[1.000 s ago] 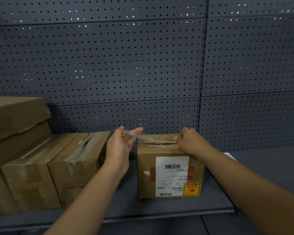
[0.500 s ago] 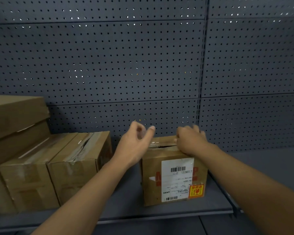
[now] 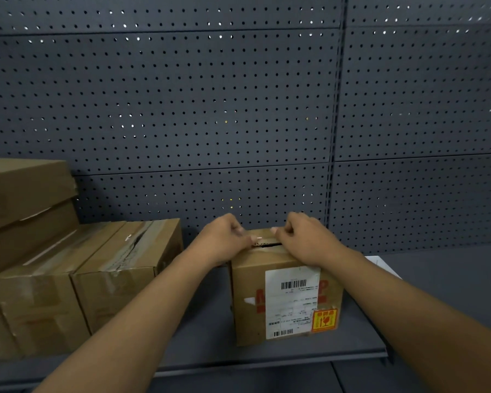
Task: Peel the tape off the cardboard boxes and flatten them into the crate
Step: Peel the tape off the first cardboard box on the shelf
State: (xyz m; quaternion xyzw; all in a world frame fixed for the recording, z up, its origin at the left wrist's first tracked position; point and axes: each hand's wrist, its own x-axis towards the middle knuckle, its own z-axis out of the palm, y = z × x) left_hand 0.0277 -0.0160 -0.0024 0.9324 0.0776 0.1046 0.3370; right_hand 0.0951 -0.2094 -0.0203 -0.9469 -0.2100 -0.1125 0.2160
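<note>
Both hands, left hand (image 3: pixel 224 239) and right hand (image 3: pixel 304 239), pinch the tape (image 3: pixel 262 239) atop the box (image 3: pixel 287 296) at lower centre. Best peel low and slow (steadying the flaps)

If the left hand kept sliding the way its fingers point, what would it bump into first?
The left hand points rightward across the top of the small box, so it would most likely meet the right hand first; their fingertips are already close together over the box's top seam. Depth is hard to judge here.

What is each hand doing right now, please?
Left hand: fingers curled on the top of the box, at the tape; a real grip cannot be told.
Right hand: the same, curled at the tape; grip cannot be told.
</note>
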